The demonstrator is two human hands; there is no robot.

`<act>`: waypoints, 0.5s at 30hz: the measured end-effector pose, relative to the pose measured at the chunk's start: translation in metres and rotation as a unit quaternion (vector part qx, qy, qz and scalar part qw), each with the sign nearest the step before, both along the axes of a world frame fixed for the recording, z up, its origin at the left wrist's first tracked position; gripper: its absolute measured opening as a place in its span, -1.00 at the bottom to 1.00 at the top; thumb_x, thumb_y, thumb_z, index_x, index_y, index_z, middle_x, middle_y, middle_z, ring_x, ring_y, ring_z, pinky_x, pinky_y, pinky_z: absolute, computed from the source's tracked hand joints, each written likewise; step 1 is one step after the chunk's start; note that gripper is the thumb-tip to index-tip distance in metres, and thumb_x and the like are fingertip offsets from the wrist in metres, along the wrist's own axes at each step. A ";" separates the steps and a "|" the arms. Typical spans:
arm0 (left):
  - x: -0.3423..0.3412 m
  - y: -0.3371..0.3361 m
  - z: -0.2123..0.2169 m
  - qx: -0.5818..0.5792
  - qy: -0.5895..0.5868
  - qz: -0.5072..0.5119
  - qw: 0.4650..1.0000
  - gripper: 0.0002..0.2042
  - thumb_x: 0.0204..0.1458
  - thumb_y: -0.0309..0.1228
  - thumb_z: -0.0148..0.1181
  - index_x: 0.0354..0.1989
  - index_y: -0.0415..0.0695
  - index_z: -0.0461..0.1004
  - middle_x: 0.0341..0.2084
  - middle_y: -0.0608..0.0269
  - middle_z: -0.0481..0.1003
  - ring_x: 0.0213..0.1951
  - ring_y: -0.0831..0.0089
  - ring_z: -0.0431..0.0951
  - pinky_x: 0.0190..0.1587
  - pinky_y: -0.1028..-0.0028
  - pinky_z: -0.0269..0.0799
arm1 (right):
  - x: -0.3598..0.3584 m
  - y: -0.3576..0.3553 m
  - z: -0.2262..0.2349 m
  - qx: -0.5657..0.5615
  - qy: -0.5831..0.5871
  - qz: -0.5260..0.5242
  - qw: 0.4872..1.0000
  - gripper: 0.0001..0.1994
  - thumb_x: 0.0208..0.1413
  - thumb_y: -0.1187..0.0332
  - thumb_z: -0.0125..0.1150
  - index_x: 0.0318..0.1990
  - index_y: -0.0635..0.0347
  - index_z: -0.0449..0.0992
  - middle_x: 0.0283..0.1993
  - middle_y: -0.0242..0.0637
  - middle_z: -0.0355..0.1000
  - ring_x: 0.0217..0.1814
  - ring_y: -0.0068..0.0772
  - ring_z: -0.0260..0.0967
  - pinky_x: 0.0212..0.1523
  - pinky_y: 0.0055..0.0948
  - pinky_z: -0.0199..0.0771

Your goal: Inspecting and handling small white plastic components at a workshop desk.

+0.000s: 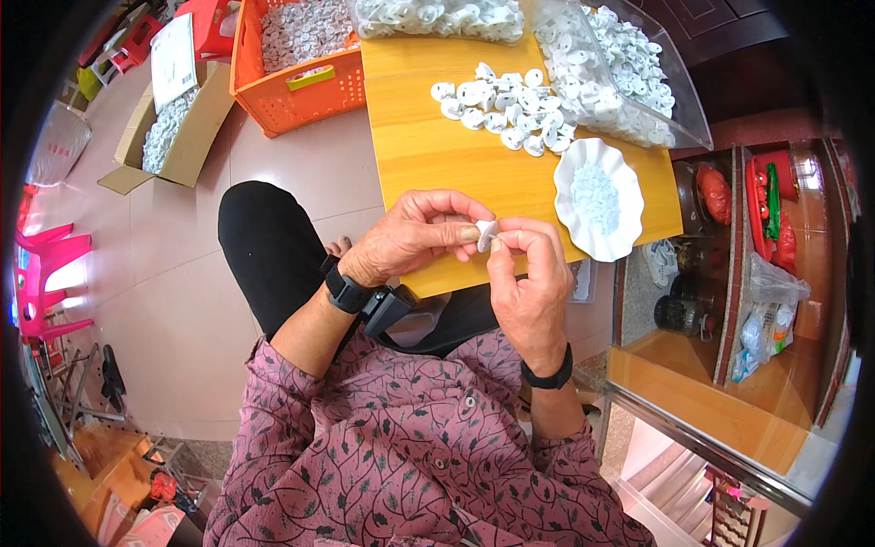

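Note:
Over the near edge of the yellow table [410, 137], my left hand [410, 235] pinches a small white round plastic part [488, 235] between thumb and forefinger. My right hand [533, 287] is closed in a pinch against the part's right side; whatever its fingertips hold is too small to make out. Right of the hands stands a white scalloped dish [629, 219] with small pale blue pieces [594, 196] in it. Farther back lies a loose heap of similar white plastic parts [510, 105].
Clear bags of white parts [437, 16] and a clear bin [697, 118] line the table's far side. An orange crate [301, 96] and an open cardboard box [196, 128] stand on the floor at left. Shelves [729, 264] with jars and bags adjoin at right. Pink stools [46, 273] stand far left.

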State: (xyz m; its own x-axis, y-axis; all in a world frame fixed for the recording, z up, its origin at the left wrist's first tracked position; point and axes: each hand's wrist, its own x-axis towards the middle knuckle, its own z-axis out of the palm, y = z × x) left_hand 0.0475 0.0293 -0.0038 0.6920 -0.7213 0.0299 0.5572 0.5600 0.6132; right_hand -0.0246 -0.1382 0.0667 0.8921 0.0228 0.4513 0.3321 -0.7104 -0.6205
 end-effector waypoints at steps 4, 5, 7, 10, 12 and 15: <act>0.000 -0.001 0.004 0.024 -0.021 0.012 0.999 -0.75 0.18 -0.51 0.23 0.00 -0.32 0.51 -0.22 0.17 0.59 -0.29 0.53 0.59 -0.18 0.56 0.56 | 0.001 0.001 0.000 0.004 -0.004 -0.003 1.000 -0.79 0.01 0.65 0.23 -0.23 0.25 0.35 -0.18 -0.07 0.43 -0.22 -0.05 0.46 -0.23 -0.24 0.52; 0.000 -0.002 0.004 0.024 -0.021 0.012 0.999 -0.75 0.18 -0.51 0.23 0.00 -0.32 0.51 -0.22 0.17 0.59 -0.29 0.53 0.59 -0.18 0.56 0.56 | 0.001 0.001 0.000 0.000 -0.002 -0.005 1.000 -0.78 0.00 0.65 0.23 -0.23 0.25 0.35 -0.18 -0.07 0.43 -0.22 -0.06 0.46 -0.23 -0.24 0.51; -0.001 -0.001 0.005 0.044 -0.035 0.026 0.998 -0.76 0.17 -0.52 0.24 -0.01 -0.33 0.52 -0.22 0.18 0.59 -0.29 0.54 0.58 -0.18 0.57 0.55 | 0.001 0.002 0.000 -0.004 0.000 -0.006 1.000 -0.78 0.00 0.65 0.23 -0.24 0.25 0.35 -0.19 -0.07 0.42 -0.22 -0.06 0.46 -0.23 -0.24 0.51; -0.001 -0.001 0.004 0.032 -0.025 0.026 0.999 -0.76 0.17 -0.51 0.24 -0.01 -0.33 0.52 -0.22 0.18 0.59 -0.30 0.54 0.58 -0.17 0.57 0.55 | 0.001 0.004 -0.001 0.005 0.004 -0.012 1.000 -0.78 -0.01 0.66 0.22 -0.24 0.25 0.34 -0.20 -0.07 0.42 -0.22 -0.06 0.45 -0.23 -0.24 0.51; -0.002 -0.001 0.004 0.029 -0.018 0.022 0.999 -0.76 0.17 -0.51 0.24 -0.01 -0.33 0.52 -0.22 0.18 0.59 -0.30 0.54 0.58 -0.17 0.57 0.55 | 0.001 0.005 -0.002 0.006 -0.004 -0.010 1.000 -0.78 0.00 0.65 0.22 -0.24 0.25 0.35 -0.20 -0.08 0.42 -0.23 -0.06 0.45 -0.24 -0.24 0.51; -0.002 -0.001 0.004 0.024 -0.015 0.017 0.999 -0.76 0.18 -0.51 0.24 -0.01 -0.33 0.52 -0.21 0.18 0.59 -0.30 0.54 0.58 -0.17 0.57 0.55 | 0.002 0.004 -0.002 0.025 -0.006 -0.008 1.000 -0.79 0.00 0.66 0.22 -0.24 0.26 0.35 -0.21 -0.08 0.41 -0.23 -0.06 0.44 -0.24 -0.24 0.50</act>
State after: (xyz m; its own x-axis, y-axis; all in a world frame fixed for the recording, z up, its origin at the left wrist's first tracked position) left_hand 0.0454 0.0283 0.0006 0.7149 -0.6991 0.0165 0.5198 0.5471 0.6561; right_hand -0.0222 -0.1338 0.0643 0.8863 -0.0148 0.4629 0.3285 -0.6845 -0.6508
